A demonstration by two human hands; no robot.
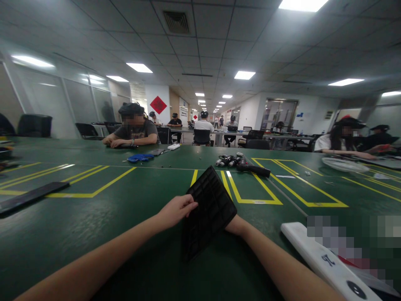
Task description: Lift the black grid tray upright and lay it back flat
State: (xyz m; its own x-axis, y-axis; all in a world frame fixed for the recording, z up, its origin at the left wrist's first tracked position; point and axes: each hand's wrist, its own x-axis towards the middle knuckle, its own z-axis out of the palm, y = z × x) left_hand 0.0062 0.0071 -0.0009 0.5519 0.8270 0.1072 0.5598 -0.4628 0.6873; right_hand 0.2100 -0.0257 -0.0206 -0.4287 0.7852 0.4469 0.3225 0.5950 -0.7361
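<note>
I hold a black gridded tray (pixel 208 211) tilted up over the green table (pixel 94 225), just in front of me. My left hand (pixel 177 209) grips the tray's left edge, fingers curled over it. My right hand (pixel 234 225) is behind the tray's right side; only its wrist and the heel of the hand show, so its fingers are hidden.
A white bar (pixel 322 259) lies at the near right. A black power screwdriver (pixel 252 169) and small parts (pixel 227 160) lie beyond the tray. A black flat strip (pixel 31 195) lies at the left. Blue gloves (pixel 140 157) lie far off. Other people sit at the far side and right.
</note>
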